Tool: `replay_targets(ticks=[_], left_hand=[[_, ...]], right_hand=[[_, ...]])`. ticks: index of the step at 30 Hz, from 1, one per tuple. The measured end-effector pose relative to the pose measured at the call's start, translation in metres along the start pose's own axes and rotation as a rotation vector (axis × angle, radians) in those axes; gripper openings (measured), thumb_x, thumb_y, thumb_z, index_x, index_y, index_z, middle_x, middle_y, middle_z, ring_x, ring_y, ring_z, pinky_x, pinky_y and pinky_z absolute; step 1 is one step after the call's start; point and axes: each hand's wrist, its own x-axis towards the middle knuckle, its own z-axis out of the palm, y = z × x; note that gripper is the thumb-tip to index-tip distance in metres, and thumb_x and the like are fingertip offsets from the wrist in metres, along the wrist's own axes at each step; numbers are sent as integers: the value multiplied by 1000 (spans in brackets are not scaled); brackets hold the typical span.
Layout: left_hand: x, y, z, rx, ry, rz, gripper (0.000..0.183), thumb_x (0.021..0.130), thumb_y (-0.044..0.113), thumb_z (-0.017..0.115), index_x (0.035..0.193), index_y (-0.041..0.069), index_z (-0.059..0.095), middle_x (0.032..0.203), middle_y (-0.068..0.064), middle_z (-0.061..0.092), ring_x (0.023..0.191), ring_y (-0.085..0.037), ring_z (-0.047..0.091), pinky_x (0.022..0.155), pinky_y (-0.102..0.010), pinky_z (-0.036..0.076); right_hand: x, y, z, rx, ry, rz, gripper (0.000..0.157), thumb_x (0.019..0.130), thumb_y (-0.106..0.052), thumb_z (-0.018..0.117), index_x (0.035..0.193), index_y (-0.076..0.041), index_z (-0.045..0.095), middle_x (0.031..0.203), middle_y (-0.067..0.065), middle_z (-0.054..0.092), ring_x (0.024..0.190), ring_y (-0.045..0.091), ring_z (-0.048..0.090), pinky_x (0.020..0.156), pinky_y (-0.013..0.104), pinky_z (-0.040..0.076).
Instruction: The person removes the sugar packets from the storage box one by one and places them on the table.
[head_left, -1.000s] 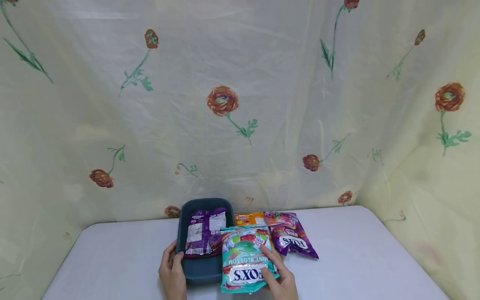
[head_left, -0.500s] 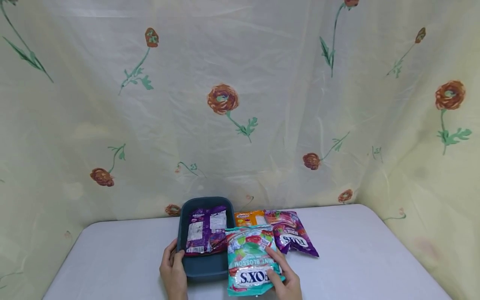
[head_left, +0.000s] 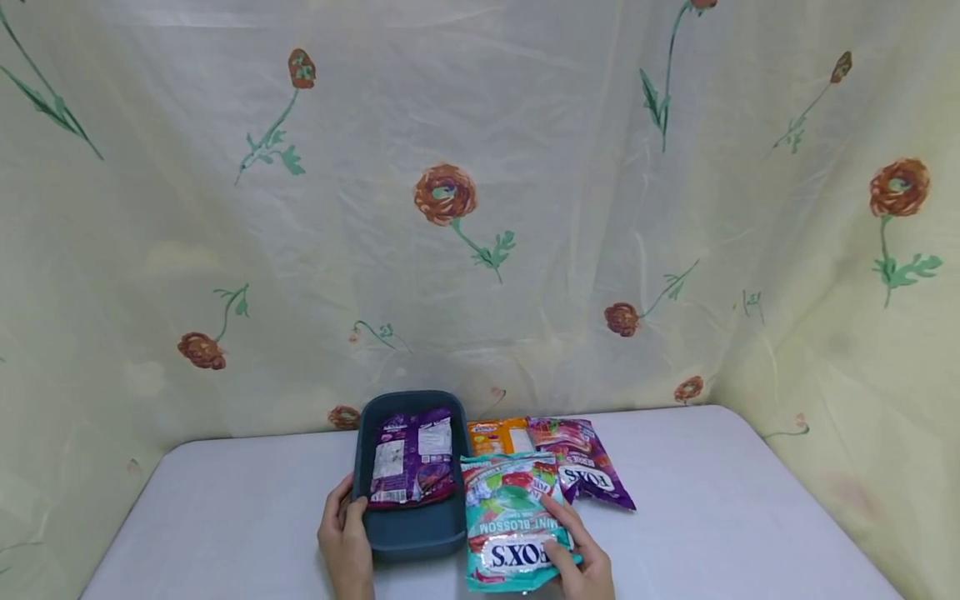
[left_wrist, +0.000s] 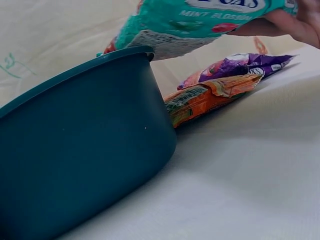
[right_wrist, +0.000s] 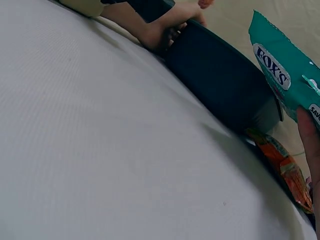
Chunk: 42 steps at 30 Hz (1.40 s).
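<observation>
My right hand (head_left: 587, 567) holds a teal FOX'S Mint Blossom candy bag (head_left: 513, 521) by its right side, thumb and a finger across its front. The bag hangs above the table, just right of a dark blue plastic bin (head_left: 416, 537). In the left wrist view the bag (left_wrist: 175, 27) is raised over the bin's rim. My left hand (head_left: 347, 537) grips the bin's left side near the front, its thumb at the rim. Inside the bin lies a purple candy bag (head_left: 412, 458), back face up.
Behind the teal bag, an orange candy bag (head_left: 495, 435) lies against the bin's right side, partly hidden. A purple FOX'S Berries bag (head_left: 588, 467) lies to its right. The white table (head_left: 712, 517) ends at a flowered curtain (head_left: 540, 333).
My right hand has moved the teal bag to the right, uncovering the bin's front right corner. My left hand stays on the bin. The view has tilted slightly.
</observation>
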Motion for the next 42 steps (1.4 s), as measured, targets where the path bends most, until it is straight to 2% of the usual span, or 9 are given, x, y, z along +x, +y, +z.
replay_targets(ticks=[4, 7, 11, 16, 21, 26, 33, 39, 42], left_hand=[[0, 6, -2, -10, -8, 9, 40, 90, 7, 45, 129, 3, 54, 130, -22, 56, 120, -30, 53, 78, -5, 39], [10, -7, -3, 5, 5, 9, 39, 90, 10, 46, 128, 8, 56, 129, -16, 58, 115, -23, 55, 76, -1, 37], [15, -10, -4, 5, 14, 6, 39, 90, 12, 46, 128, 9, 56, 129, -15, 58, 115, -20, 54, 81, -6, 41], [6, 9, -9, -1, -6, -1, 41, 92, 9, 44, 131, 4, 52, 132, -21, 55, 121, -29, 51, 77, -4, 37], [5, 7, -10, 9, 2, -14, 42, 91, 8, 43, 131, 1, 52, 132, -22, 54, 120, -29, 51, 90, -17, 42], [2, 3, -9, 23, 22, -18, 41, 90, 8, 44, 129, 1, 53, 130, -24, 55, 118, -30, 52, 98, -37, 43], [-2, 2, -10, 53, 21, -13, 40, 90, 8, 45, 129, 2, 54, 131, -23, 55, 119, -30, 52, 80, -8, 40], [-3, 2, -7, 59, 4, -10, 41, 90, 8, 45, 129, 2, 54, 131, -22, 55, 119, -30, 52, 89, -22, 45], [-3, 3, -6, 45, -4, 0, 40, 90, 7, 45, 129, 2, 54, 130, -23, 55, 118, -31, 52, 84, -15, 44]], right_hand=[[1, 3, -1, -30, 20, -11, 52, 89, -10, 55, 140, -5, 45, 156, 19, 17, 123, 23, 47, 77, 30, 57], [1, 4, -3, -67, 33, 15, 52, 88, -12, 57, 139, -8, 47, 156, 18, 19, 134, 27, 36, 79, 24, 55], [1, 3, -7, -33, 13, 70, 55, 86, -13, 58, 140, -10, 46, 157, 15, 18, 120, 25, 51, 78, 29, 56], [0, 6, -10, -13, 2, 63, 61, 82, -17, 61, 140, -9, 45, 157, 13, 18, 98, 16, 62, 71, 35, 58], [2, 15, -13, -146, 37, 108, 59, 75, -31, 65, 133, -21, 56, 154, 8, 30, 117, 17, 52, 78, 24, 54], [0, 21, -14, -271, 45, 30, 45, 82, -24, 60, 127, -22, 61, 147, 5, 43, 120, -8, 41, 88, 4, 37], [-10, 15, -14, -406, 23, -31, 43, 86, -6, 55, 128, -12, 59, 146, 11, 44, 109, -16, 42, 88, 6, 36], [-10, 31, -21, -573, 47, -336, 43, 80, 6, 56, 120, -8, 62, 137, 17, 50, 112, -26, 33, 89, -1, 29], [-7, 37, -29, -683, 11, -434, 40, 80, 5, 58, 120, -5, 60, 133, 22, 50, 113, -29, 25, 88, 4, 33]])
